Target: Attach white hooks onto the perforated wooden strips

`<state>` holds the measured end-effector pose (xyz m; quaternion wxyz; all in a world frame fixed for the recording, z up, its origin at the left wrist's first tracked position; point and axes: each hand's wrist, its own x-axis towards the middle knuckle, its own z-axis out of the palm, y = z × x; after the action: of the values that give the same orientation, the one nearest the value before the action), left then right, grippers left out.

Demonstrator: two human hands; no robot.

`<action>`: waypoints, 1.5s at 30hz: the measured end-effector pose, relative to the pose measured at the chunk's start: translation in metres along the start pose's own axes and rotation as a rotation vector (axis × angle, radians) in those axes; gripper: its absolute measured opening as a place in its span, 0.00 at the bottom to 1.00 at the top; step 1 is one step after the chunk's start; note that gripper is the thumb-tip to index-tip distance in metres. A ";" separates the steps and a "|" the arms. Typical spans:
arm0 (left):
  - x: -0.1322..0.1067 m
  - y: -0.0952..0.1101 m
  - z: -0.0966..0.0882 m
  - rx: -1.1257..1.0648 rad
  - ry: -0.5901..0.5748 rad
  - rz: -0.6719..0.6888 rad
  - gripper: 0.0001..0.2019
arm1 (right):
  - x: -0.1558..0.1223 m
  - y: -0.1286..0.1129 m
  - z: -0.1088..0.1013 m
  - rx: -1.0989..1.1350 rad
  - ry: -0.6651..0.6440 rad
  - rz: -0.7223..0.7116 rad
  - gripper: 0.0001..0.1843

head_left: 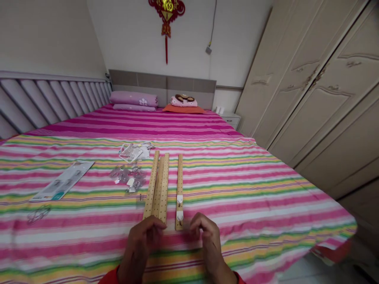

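Observation:
My left hand (143, 238) is at the near ends of a group of pegboard strips, its fingers loosely curved and apart. The fingertips are blurred, and whether they touch the wood I cannot tell. In that group are a left strip (151, 185), a middle strip (158, 185) and a right strip (164, 185), all pale wood with small holes. A separate strip (180, 173) lies to the right, with a white-backed hook (179, 200) and a nearer white-backed hook (179, 217) on it. Just right of its near end, my right hand (207, 232) is loosely curled, with nothing visible in it.
Left of the strips lie small clear packets (128, 177), a pile of plastic packaging (136, 150), a long flat package (65, 179) and a thin wire-like item (39, 213). Striped sheets cover the bed (251, 189). A wardrobe (310, 86) stands on the right, railings (56, 98) on the left.

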<state>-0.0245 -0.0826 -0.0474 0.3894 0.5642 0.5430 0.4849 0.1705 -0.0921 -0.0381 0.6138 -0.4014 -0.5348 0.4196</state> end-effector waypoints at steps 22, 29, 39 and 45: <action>0.017 -0.014 0.005 0.282 0.087 -0.057 0.29 | 0.024 0.044 0.004 -0.190 0.149 0.332 0.33; 0.041 -0.018 0.038 0.856 0.015 0.473 0.17 | 0.038 0.058 0.005 -0.523 0.017 -0.040 0.20; 0.050 -0.037 0.061 1.049 0.029 0.447 0.18 | 0.040 0.077 0.003 -0.827 -0.061 -0.078 0.19; 0.050 -0.037 0.063 1.054 0.036 0.456 0.17 | 0.040 0.081 0.003 -0.883 -0.059 -0.090 0.18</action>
<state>0.0250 -0.0234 -0.0914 -0.0682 0.7767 0.5826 0.2297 0.1638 -0.0273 -0.1014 0.3855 -0.5894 -0.6969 0.1351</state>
